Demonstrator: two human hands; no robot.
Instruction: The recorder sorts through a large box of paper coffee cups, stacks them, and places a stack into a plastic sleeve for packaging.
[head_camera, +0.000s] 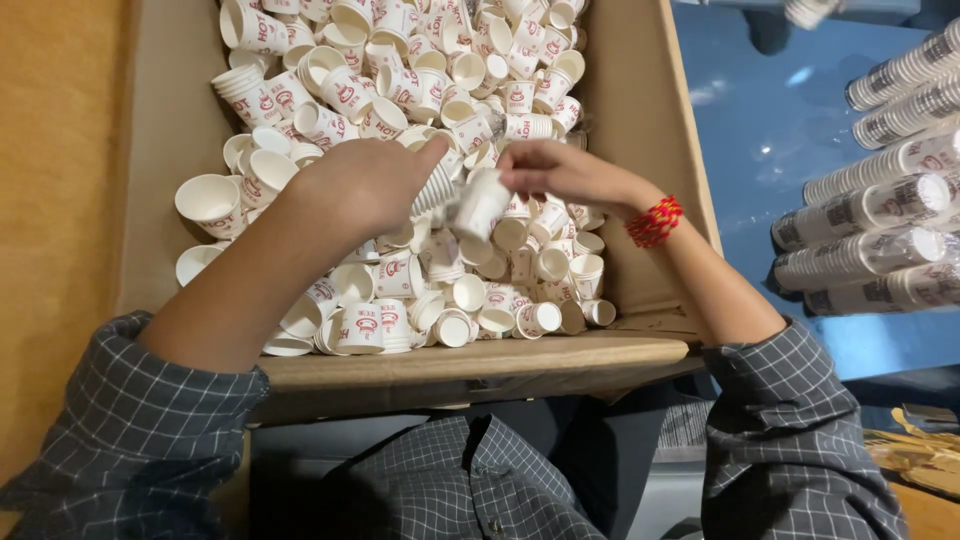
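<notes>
The left hand (365, 185) is closed around a short stack of cups (437, 188). Just beside it, the right hand (560, 172) pinches a single cup (480, 205). Both are above loose cups filling the box (640, 120). Wrapped cup sleeves (880, 250) lie well right of the hands.

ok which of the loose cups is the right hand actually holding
The white paper cup pinched in the right hand, lifted above the pile beside the left hand; the others lie loose in the cardboard box.

Cups (420, 90): white, red print. Box (640, 100) around them: plain brown. Right of box: blue floor (770, 130), white sleeved stacks (880, 240), red wristband (654, 222). Below box: grey checked sleeves (140, 420).
</notes>
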